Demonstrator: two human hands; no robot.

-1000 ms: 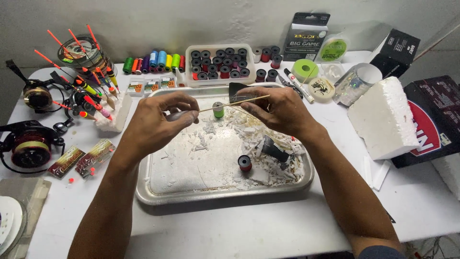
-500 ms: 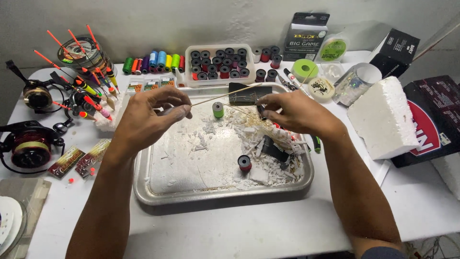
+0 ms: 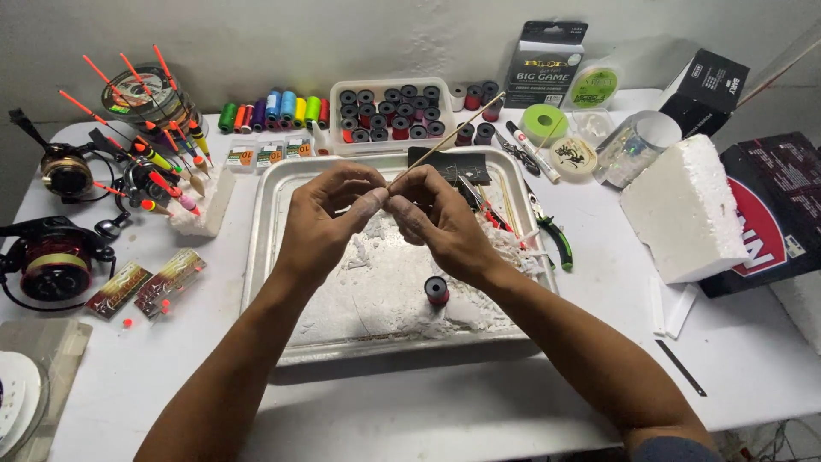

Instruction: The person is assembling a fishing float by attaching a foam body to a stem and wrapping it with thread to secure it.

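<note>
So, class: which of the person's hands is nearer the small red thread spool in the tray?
Right. The right hand hovers just above the red spool; the left hand is farther left.

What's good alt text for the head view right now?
Two bare hands, left hand and right hand, meet over a metal tray and pinch a thin wooden stick that slants up to the right. A small red spool stands in the tray; thread spools, fishing floats and two reels lie around it.

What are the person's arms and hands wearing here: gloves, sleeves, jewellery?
Both hands, left hand and right hand, are bare: no gloves, rings or watch visible. The forearms are uncovered too. Only a dark sleeve edge shows at the right upper arm, near the frame's bottom.
</note>
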